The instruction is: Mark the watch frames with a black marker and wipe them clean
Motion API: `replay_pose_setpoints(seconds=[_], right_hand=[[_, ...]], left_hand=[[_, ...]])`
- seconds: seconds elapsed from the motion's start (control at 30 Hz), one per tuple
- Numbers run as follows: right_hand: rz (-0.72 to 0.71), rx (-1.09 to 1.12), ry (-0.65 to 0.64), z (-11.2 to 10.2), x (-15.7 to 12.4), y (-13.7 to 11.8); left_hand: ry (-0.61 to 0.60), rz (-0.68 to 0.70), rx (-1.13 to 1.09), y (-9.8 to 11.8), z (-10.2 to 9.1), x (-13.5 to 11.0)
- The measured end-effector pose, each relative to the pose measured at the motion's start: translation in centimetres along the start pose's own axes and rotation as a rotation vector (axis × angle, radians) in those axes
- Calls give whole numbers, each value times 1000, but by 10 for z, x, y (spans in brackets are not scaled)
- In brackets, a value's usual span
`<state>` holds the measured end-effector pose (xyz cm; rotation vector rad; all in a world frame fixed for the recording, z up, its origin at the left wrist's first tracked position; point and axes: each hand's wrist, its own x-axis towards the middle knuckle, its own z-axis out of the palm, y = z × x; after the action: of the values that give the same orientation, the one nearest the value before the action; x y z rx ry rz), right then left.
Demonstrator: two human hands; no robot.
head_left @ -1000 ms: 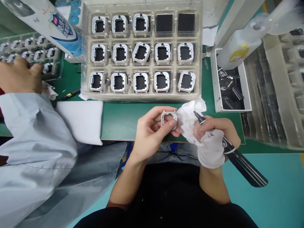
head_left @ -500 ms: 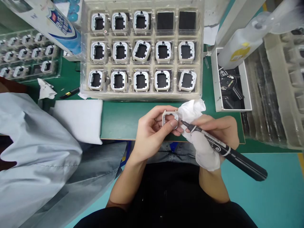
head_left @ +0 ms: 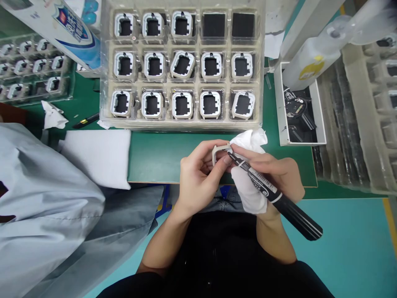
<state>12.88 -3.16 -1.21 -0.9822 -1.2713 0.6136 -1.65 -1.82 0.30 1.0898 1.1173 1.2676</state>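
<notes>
My left hand [head_left: 198, 178] pinches a small beige watch-case frame [head_left: 216, 152] between thumb and fingers, above the table's front edge. In my right hand [head_left: 279, 171] is a black marker pen [head_left: 266, 190], its dark tip against or very close to the frame's right side; exact contact is hard to tell. A crumpled white cloth [head_left: 249, 194] is also tucked in the right hand, and part of it sticks out beyond the fingers. Behind the hands, a clear plastic tray [head_left: 182, 123] holds several similar frames, with two compartments at the back right showing only black pads.
To the left lie a folded white cloth [head_left: 97, 159], a black pen [head_left: 87, 121] and a crumpled tissue [head_left: 53, 116]. A person's grey-blue sleeve [head_left: 46, 198] is close on that side. On the right stand a white box [head_left: 323, 124] of black parts, a spray bottle [head_left: 313, 62] and stacked trays [head_left: 356, 124].
My right hand has moved left with the marker, bringing its tip up to the frame. The frame has turned in my left hand, so its opening shows less.
</notes>
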Motion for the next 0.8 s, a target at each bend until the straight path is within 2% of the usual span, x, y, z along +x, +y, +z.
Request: replay_pose_setpoints(seconds=[0.1,0.23,0.43,0.8], right_hand=[[-58,-1,-27,0,0,5],[-109,-5,-2,0,3,7],[-105,-42,5,2,5,5],[-39,-57,-27,0,5,0]], left_hand=[[19,29,77,-2,0,-2],[52,93,237,-5,0,-5],[54,144,351,-7,1,-5],[56,211,403,-9,1,-5]])
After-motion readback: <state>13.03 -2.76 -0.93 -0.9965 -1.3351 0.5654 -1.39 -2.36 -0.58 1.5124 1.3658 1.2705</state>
